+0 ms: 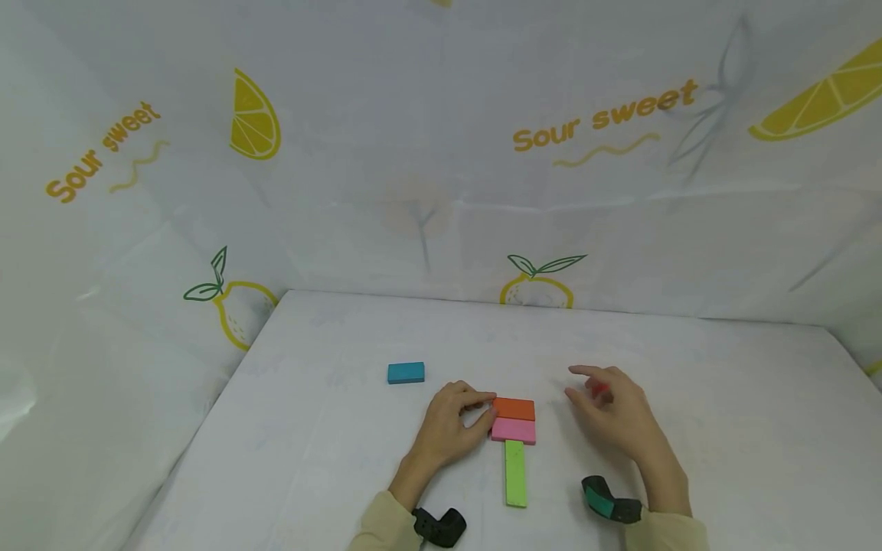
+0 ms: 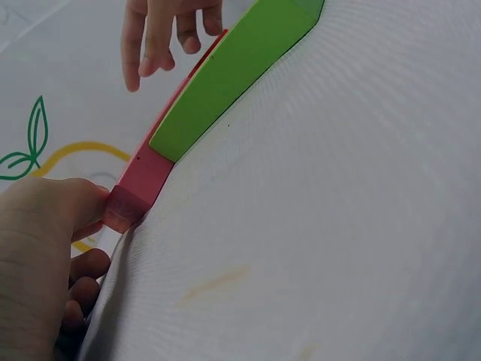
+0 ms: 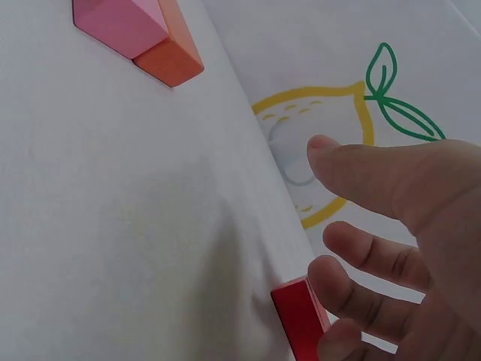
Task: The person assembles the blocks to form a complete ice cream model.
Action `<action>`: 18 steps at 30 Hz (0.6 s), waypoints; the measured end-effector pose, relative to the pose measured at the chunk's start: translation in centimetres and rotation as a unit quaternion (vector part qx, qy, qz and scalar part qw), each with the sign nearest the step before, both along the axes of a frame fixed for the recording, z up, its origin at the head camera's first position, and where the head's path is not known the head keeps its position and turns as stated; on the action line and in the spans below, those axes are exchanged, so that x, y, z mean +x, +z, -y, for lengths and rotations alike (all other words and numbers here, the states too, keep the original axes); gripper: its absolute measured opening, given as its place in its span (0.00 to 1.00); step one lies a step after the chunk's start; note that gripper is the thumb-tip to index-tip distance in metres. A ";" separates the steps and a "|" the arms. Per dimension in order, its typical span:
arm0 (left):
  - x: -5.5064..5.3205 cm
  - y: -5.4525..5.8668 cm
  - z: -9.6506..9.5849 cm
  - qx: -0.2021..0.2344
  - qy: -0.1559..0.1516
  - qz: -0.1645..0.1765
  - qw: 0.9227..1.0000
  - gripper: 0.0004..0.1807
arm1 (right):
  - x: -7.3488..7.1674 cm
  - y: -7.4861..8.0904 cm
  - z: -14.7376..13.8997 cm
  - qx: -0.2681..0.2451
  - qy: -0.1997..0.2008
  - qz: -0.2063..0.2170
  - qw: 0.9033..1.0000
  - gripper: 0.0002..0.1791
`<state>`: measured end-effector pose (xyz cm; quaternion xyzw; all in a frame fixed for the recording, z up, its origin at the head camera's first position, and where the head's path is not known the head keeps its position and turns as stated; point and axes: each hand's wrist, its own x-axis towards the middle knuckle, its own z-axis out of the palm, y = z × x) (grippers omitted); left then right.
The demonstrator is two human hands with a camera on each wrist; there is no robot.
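My left hand [image 1: 448, 425] touches the left end of the orange block [image 1: 517, 409] and the pink block [image 1: 515, 431] with thumb and index finger. These two lie flat, long sides together. A green block [image 1: 515, 474] runs toward me from the pink one's near side. To their right, my right hand [image 1: 616, 409] hovers with its thumb spread away from the fingers. A red block [image 3: 301, 320] is by its fingertips, low in the right wrist view; in the head view the hand mostly hides it. The fingers are not closed around it.
A blue block [image 1: 406, 373] lies farther back and to the left on the white-covered table [image 1: 310, 459]. A white sheet with printed lemons [image 1: 537, 291] rises behind the table. Each wrist wears a dark device, such as the one on the left wrist [image 1: 439, 528].
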<state>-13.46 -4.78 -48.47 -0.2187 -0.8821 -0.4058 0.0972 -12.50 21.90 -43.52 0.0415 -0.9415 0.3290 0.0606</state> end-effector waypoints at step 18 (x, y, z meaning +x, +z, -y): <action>0.0 0.0 0.0 0.001 0.000 0.010 1.000 0.12 | 0.5 0.2 -3.5 0.029 -0.046 0.051 0.997 0.26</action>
